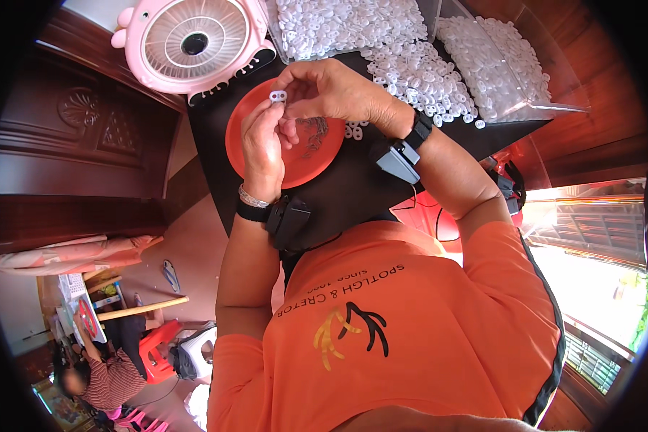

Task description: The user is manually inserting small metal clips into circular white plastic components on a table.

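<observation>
Between the thumb and fingertips of my left hand point(264, 147) is a small white oval plastic piece point(278, 96) with two dark holes. My right hand point(331, 88) comes over from the right, its fingers curled close beside that piece. Whatever the right fingertips pinch is hidden or too small to make out. Both hands are above a round orange plate point(302, 173). A small heap of thin grey metal bits point(314, 137) lies in the plate. Some loose white pieces point(354, 130) lie by its right rim.
Many similar white pieces are spread in a pile point(414, 75) on the black tabletop point(352, 183). Clear bins point(497, 68) full of them stand at the far side. A pink fan point(194, 45) stands at the far left. Another person point(115, 378) is at the lower left.
</observation>
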A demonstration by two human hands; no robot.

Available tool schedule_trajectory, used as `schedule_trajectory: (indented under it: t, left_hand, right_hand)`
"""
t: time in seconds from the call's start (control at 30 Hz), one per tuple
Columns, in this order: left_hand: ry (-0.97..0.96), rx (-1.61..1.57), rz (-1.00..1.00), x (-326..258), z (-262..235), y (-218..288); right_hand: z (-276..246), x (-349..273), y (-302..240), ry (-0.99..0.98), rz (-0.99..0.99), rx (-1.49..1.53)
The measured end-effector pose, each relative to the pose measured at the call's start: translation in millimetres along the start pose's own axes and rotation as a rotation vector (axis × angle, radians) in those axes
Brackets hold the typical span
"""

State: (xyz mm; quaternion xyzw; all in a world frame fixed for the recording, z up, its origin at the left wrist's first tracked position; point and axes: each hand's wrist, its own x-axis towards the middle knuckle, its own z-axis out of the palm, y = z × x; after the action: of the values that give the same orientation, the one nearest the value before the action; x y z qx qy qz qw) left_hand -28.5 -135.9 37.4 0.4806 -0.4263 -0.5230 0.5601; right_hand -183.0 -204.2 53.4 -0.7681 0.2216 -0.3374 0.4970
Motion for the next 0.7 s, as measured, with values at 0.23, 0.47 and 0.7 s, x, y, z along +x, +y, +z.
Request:
schedule_trajectory:
  t: [0.23, 0.47, 0.7]
  left_hand:
    - [0.006, -0.070, -0.026, 1.1, -0.2, -4.8]
    - [-0.018, -0.134, -0.093, 4.4, -1.9, -8.3]
    - [-0.028, -0.181, -0.104, 5.5, -3.2, -9.1]
  right_hand:
    - [8.1, -1.8, -4.2, 0.111, -0.073, -0.297]
    - [5.3, -3.3, -6.8, 0.116, -0.131, -0.403]
    - [7.3, -3.3, -7.7, 0.091, -0.207, -0.472]
